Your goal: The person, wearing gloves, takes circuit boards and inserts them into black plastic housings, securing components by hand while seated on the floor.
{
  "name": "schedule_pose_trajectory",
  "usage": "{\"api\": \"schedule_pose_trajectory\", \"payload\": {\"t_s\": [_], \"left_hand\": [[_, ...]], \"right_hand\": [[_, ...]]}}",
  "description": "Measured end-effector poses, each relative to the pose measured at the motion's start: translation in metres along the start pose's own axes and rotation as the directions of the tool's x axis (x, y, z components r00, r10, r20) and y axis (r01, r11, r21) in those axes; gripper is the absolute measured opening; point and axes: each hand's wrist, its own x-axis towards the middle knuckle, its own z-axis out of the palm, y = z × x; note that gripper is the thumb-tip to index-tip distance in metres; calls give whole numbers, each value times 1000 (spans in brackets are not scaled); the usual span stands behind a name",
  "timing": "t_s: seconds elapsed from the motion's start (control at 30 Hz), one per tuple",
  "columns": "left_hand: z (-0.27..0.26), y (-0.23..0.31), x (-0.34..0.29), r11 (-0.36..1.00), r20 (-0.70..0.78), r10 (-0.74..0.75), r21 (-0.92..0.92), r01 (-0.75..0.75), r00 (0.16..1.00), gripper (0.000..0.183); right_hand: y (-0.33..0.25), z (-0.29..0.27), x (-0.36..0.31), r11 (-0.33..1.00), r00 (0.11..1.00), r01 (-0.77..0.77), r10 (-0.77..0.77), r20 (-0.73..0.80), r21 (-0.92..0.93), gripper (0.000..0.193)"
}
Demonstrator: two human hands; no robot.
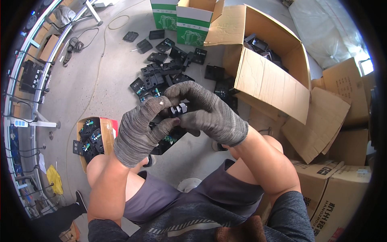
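Note:
Both of my hands wear grey knit gloves and meet in front of me. Between their fingertips is a small black part with shiny silvery round pieces (178, 109). My left hand (137, 129) pinches toward it from the left, and my right hand (209, 115) curls round it from the right. The fingers hide much of its shape. Below them, a black housing with a green circuit board (167, 141) shows in part. Just beyond my hands, a heap of black plastic housings (153, 76) lies on the floor, some with blue-green boards showing.
A small carton (107, 135) of black housings stands by my left knee. At the right, a large open carton (270, 82) holds more dark parts. Green-and-white boxes (192, 32) stand at the back, stacked cartons (340, 197) at the right. Another person's dark-clothed leg (66, 215) reaches in lower left.

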Motion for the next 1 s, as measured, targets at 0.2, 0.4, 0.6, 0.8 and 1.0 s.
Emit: {"api": "schedule_pose_trajectory", "payload": {"t_s": [0.2,0.4,0.6,0.8,1.0], "left_hand": [[0,4,2,996,117,-92,33,89,989,41],[1,2,1,998,21,4,-63,-3,1000,41],[0,0,-2,997,58,-74,-31,76,996,42],[4,4,4,989,25,-142,-45,143,990,43],[-1,-8,12,916,-181,-393,-159,367,902,28]], "right_hand": [[-4,0,3,973,974,-223,224,-16,56,32],[0,4,0,968,997,-33,50,-61,248,28],[-14,7,3,967,964,-226,204,-172,-115,29],[3,4,5,936,976,-118,48,-211,-332,25],[-1,7,-6,936,966,-35,-58,-252,-351,19]]}}
